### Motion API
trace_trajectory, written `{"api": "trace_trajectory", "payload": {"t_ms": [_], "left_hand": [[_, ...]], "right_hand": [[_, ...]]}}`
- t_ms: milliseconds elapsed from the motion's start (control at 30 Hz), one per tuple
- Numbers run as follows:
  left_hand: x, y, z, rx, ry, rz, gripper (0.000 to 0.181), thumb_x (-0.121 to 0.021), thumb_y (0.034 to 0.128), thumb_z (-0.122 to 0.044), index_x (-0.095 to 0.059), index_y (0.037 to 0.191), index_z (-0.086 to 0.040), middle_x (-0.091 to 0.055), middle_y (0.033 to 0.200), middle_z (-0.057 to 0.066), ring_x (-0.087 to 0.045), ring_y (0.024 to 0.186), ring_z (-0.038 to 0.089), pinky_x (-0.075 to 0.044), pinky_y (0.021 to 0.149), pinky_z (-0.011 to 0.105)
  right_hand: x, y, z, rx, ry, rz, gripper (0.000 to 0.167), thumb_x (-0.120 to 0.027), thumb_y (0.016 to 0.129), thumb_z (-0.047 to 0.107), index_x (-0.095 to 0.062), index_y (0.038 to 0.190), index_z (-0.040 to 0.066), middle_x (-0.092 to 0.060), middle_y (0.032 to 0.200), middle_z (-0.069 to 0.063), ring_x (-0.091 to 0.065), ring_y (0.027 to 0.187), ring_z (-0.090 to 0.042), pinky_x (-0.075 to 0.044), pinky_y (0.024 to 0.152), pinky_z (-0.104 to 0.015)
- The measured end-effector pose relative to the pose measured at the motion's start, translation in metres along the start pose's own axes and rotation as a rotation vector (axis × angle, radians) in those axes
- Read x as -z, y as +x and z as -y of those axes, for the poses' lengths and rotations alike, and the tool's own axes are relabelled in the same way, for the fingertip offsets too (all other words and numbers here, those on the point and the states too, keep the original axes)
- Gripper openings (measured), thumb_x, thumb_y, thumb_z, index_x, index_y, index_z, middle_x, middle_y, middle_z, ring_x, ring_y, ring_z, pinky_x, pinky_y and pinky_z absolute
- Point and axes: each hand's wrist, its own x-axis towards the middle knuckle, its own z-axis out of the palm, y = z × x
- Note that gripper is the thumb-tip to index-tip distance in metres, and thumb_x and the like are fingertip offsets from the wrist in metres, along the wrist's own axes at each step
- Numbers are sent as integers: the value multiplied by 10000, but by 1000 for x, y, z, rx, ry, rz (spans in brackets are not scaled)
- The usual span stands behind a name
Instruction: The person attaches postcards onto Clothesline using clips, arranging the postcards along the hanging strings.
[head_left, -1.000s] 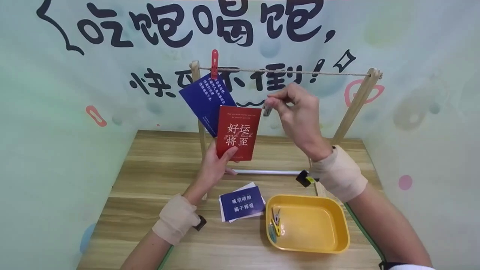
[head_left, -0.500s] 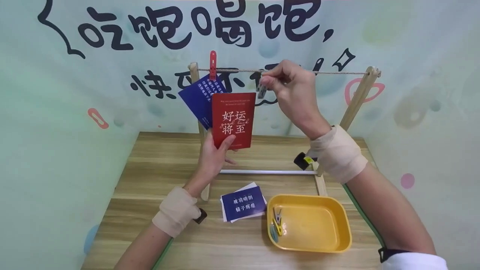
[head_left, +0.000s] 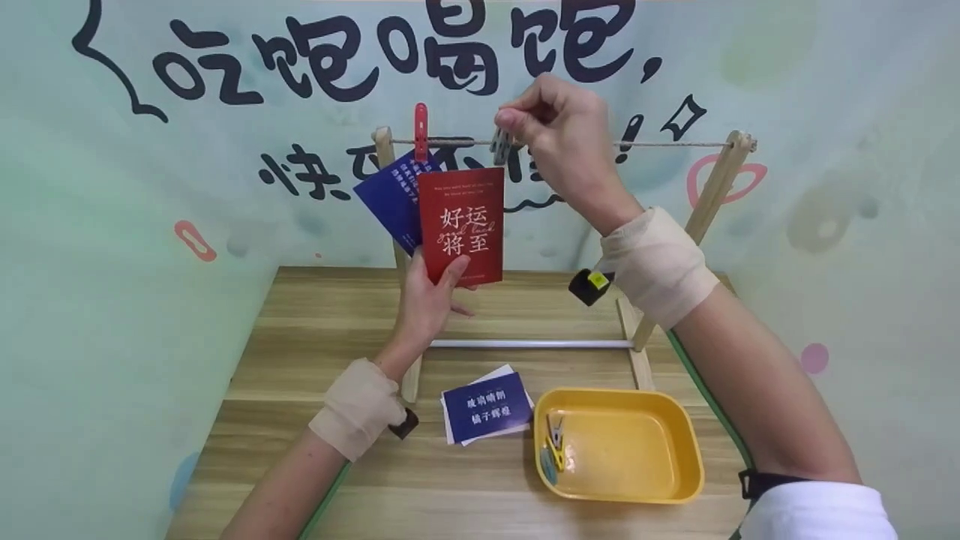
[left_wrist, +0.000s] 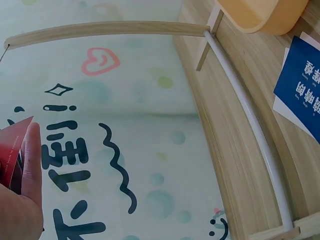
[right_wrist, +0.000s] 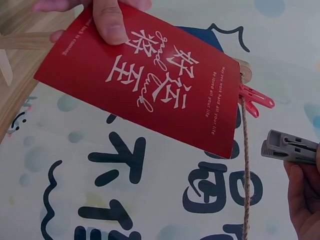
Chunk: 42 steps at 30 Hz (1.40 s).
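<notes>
My left hand holds a red card by its lower part, the thumb across its front. The card is upright, its top edge a little below the rope. Between thumb and fingertips my right hand pinches a grey clothespin. In the right wrist view that clothespin is apart from both rope and card. A red clothespin clips a blue card to the rope, and the red card partly covers the blue one.
A wooden frame carries the rope, with a pale rod low across it. Several cards lie on the wooden table. Beside them a yellow tray holds a few clothespins. A printed backdrop stands behind.
Both hands have risen toward the rope. The red card has moved up and slightly left; the grey clothespin has moved up and left to rope height, above the card.
</notes>
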Motion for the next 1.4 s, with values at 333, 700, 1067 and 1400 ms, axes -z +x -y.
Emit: {"api": "trace_trajectory", "payload": {"t_ms": [333, 700, 1067, 1400], "left_hand": [[0, 9, 0, 13, 9, -47, 438, -620, 998, -239, -446, 1351, -46, -692, 1139, 188, -695, 755, 203, -601, 508, 365], [-4, 17, 1, 20, -32, -77, 419, -616, 1003, -259, -478, 1338, -48, -705, 1138, 195, -686, 708, 128, -574, 474, 279], [-6, 17, 2, 14, -75, -99, 415, -618, 1000, -249, -489, 1345, -58, -702, 1149, 194, -685, 715, 152, -568, 459, 284], [-8, 17, 1, 18, -67, -112, 397, -614, 1003, -253, -498, 1318, -41, -705, 1125, 206, -684, 699, 131, -566, 458, 278]], "right_hand": [[-5, 14, 3, -45, -16, 21, 117, -700, 922, 199, -722, 932, 85, -682, 880, 30, -586, 778, -82, -487, 722, -188], [-14, 27, 7, -57, -106, 62, 147, -659, 958, 193, -715, 994, 62, -669, 920, 8, -608, 815, -77, -506, 773, -177], [-24, 27, 2, -87, -160, 128, 202, -660, 958, 231, -717, 1048, 60, -679, 965, -14, -590, 816, -88, -497, 744, -172], [-29, 24, 3, -162, -215, 205, 287, -629, 981, 250, -690, 1226, 113, -708, 1153, -27, -647, 968, -100, -531, 874, -172]]}}
